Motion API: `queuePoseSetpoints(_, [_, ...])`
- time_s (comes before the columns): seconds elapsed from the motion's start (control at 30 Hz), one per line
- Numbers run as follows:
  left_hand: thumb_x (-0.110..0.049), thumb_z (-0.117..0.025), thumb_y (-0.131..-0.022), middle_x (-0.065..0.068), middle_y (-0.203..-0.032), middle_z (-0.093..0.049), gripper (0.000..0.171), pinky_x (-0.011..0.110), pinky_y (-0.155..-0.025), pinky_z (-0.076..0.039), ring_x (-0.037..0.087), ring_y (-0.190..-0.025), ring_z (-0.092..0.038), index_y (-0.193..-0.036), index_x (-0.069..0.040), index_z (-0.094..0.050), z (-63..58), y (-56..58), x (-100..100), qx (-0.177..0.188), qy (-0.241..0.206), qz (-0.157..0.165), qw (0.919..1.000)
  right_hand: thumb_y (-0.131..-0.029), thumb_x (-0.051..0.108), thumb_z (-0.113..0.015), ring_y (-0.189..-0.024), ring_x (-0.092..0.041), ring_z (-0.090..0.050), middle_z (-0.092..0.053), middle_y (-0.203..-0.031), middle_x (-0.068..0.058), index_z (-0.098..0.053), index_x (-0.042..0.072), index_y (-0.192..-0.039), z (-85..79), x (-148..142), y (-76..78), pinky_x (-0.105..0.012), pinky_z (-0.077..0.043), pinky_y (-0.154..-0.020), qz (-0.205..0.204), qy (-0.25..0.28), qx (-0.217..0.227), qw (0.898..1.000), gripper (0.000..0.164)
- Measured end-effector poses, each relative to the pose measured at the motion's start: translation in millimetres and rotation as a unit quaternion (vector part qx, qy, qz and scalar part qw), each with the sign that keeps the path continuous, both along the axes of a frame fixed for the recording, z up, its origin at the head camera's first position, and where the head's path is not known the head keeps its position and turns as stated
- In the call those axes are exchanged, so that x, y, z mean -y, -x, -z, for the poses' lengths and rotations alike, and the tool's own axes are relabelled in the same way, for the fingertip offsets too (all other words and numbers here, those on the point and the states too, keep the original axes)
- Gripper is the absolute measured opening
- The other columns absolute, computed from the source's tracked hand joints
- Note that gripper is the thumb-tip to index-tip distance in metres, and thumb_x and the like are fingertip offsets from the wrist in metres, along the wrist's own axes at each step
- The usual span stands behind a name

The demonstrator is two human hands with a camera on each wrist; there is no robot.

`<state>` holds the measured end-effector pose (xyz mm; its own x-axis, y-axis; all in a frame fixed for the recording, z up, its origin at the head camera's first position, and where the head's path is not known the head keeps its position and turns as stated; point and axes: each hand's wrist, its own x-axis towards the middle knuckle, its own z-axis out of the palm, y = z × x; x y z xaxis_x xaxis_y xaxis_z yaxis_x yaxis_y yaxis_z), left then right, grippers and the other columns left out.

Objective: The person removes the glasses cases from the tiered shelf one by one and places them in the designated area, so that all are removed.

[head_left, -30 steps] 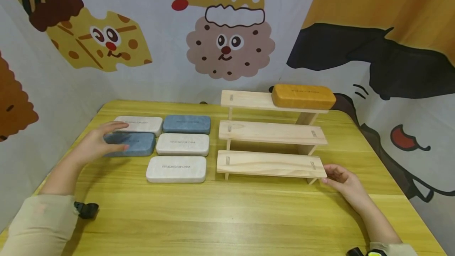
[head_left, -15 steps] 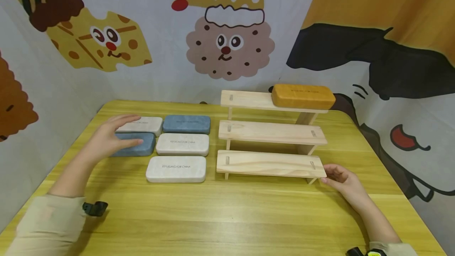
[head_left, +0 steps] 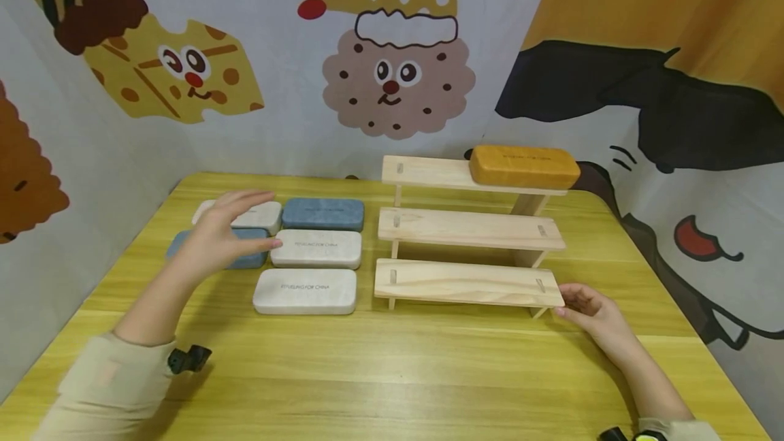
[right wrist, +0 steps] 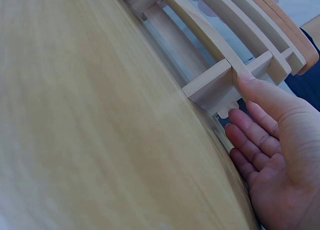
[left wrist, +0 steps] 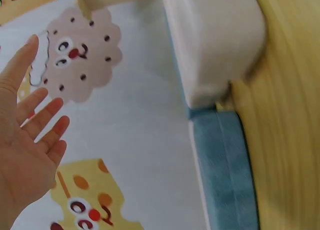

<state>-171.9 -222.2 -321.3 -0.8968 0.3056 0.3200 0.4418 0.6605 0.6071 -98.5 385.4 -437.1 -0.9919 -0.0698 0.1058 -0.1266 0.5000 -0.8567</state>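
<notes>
My left hand (head_left: 223, 233) hovers over the left-hand glasses cases with thumb and fingers apart, holding nothing; the left wrist view shows the palm and spread fingers (left wrist: 47, 125). Below it lie a white glasses case (head_left: 260, 216) and a blue glasses case (head_left: 245, 260), both partly hidden by the hand. Beside them are another blue case (head_left: 322, 214), a white case (head_left: 324, 248) and a front white case (head_left: 305, 291). My right hand (head_left: 591, 315) pinches the right end of the lowest step of a wooden tiered shelf (head_left: 465, 282), its thumb (right wrist: 267, 95) against the front corner.
An orange glasses case (head_left: 523, 166) sits at the right of the shelf's top step (head_left: 429, 171). The middle step (head_left: 468, 229) is bare wood. All stands on a yellow wood-grain table (head_left: 392, 373), with a cartoon-printed cloth (head_left: 275, 148) behind.
My left hand has moved right, from over the left blue case toward the middle white case, fingers still apart. The right hand, the shelf and the cases stay put.
</notes>
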Motion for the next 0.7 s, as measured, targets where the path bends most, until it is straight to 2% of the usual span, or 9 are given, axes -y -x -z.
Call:
queuePoseSetpoints(0.37, [-0.036,-0.082,-0.075,0.009,-0.144,-0.041,0.077,0.063,-0.098,-0.031,0.035,-0.132,-0.032,-0.141,-0.014,-0.05,-17.2,-7.6,-37.6,-0.01,-0.005,0.031,0.9994,-0.092,0.012,-0.066,-0.1,0.001,-0.056,-0.061,-0.109,0.011,-0.052,-0.008,-0.121,-0.1,0.1,-0.5,-0.013,-0.045,-0.081,0.0,0.001,0.001,1.0,0.038])
queuePoseSetpoints(0.7, [-0.031,-0.085,-0.073,0.005,-0.141,-0.046,0.075,0.057,-0.099,-0.035,0.029,-0.13,-0.037,-0.139,-0.015,-0.052,-27.9,-10.8,-69.2,-0.055,-0.038,0.067,0.9956,-0.091,0.011,-0.066,-0.099,-0.001,-0.057,-0.062,-0.109,0.009,-0.053,-0.008,-0.121,-0.3,0.3,-0.4,-0.013,-0.045,-0.081,-0.002,0.003,-0.002,1.0,0.038])
